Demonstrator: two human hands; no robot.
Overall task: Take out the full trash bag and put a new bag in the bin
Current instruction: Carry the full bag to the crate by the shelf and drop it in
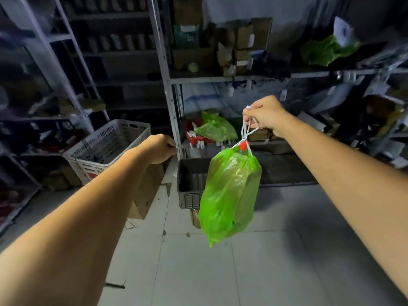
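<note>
Drawstrings [247, 131] bunched in the closed right hand [263, 117] carry the green trash bag [229, 195] (soft, probably light). Left hand [162, 149] hangs fisted, apparently empty.

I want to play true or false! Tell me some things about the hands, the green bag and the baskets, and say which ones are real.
1. The right hand holds the full green bag by its white strings. True.
2. The green bag sits on the floor. False: it hangs in the air above the tiled floor.
3. The left hand is holding a second bag. False: it is closed in a fist, and nothing shows in it.
4. A white slatted basket stands to the left of the bag. True.
5. The dark crate behind the bag is stuffed with boxes. False: what shows of its inside looks empty.
</note>
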